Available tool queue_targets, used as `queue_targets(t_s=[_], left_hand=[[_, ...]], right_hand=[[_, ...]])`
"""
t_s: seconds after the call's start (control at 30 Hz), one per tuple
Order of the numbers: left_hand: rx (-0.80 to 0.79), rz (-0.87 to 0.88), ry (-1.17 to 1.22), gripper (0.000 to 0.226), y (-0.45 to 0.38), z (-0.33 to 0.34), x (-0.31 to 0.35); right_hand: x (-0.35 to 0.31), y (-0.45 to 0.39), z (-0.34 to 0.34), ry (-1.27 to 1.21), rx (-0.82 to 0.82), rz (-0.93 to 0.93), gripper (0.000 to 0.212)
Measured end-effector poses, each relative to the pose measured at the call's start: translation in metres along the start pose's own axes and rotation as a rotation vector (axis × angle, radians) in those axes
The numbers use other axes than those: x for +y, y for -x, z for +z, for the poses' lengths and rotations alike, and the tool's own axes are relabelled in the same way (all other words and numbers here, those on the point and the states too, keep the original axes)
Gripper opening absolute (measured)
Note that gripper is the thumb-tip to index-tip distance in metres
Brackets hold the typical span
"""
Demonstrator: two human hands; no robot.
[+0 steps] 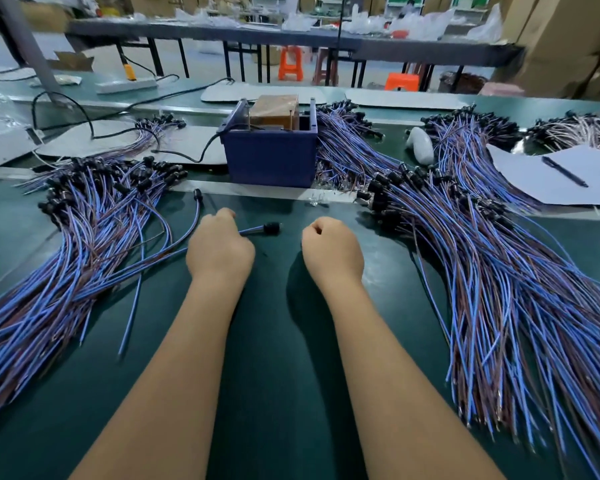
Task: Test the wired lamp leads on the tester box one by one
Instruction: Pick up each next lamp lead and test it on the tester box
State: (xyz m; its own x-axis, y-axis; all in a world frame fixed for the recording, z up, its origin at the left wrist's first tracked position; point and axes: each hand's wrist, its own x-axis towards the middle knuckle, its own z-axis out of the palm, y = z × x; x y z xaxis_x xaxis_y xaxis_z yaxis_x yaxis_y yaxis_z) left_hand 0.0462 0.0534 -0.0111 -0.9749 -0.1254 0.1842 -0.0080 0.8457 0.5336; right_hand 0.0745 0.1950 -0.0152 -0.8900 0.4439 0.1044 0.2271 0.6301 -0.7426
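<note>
A blue tester box (271, 157) stands on the green bench straight ahead, with a brown block in its open top. My left hand (219, 247) grips a blue-and-brown lamp lead (260, 230) whose black lamp head points right, just in front of the box. My right hand (331, 251) rests curled into a fist on the mat beside it, holding nothing that I can see. A large pile of leads (84, 237) lies to the left and a larger pile (499, 271) fans out to the right.
A black cable (201, 154) runs into the box from the left. White paper with a black pen (563, 171) lies at the far right, next to a white plastic object (421, 145). More lead bundles sit behind the box. Another bench and orange stools stand beyond.
</note>
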Motion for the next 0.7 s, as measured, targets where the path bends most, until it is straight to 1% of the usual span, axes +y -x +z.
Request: queue_targets(t_s=[0.1,0.2,0.27,0.33,0.4,0.43,0.47,0.53,0.57,0.63,0.7], left_hand=[[0.049,-0.002,-0.035,0.033,0.002,0.006,0.002],[0.047,-0.024,-0.125,0.026,0.005,0.011,0.006],[0.086,-0.003,-0.077,0.023,0.004,0.014,0.006],[0.153,0.042,0.164,0.022,0.003,0.015,0.003],[0.193,0.067,0.452,0.019,0.002,0.012,0.005],[0.206,0.075,0.547,0.018,0.003,0.010,0.006],[0.214,0.079,0.621,0.017,0.005,0.008,0.009],[0.197,0.078,0.818,0.017,0.013,0.006,0.017],[0.163,0.082,0.946,0.018,0.017,0.005,0.022],[0.038,0.104,1.218,0.028,0.022,0.003,0.030],[-0.126,0.090,1.486,0.044,0.023,0.000,0.034]], right_hand=[[-0.001,0.000,0.003,0.042,0.036,0.012,0.018],[0.002,0.004,0.006,0.065,0.016,-0.048,0.018],[0.003,0.003,0.005,0.011,-0.010,-0.065,0.019],[0.004,0.003,0.002,-0.095,-0.004,-0.064,0.020],[0.005,0.002,0.000,-0.187,0.048,-0.065,0.020],[0.005,0.002,-0.001,-0.236,0.062,-0.058,0.019],[0.004,0.001,-0.001,-0.306,0.052,-0.044,0.020],[0.002,0.001,-0.002,-0.518,-0.033,0.001,0.022],[-0.001,0.003,-0.003,-0.653,-0.095,0.028,0.023],[-0.006,0.006,-0.004,-0.896,-0.224,0.061,0.028],[-0.007,0.007,-0.009,-1.023,-0.373,0.081,0.037]])
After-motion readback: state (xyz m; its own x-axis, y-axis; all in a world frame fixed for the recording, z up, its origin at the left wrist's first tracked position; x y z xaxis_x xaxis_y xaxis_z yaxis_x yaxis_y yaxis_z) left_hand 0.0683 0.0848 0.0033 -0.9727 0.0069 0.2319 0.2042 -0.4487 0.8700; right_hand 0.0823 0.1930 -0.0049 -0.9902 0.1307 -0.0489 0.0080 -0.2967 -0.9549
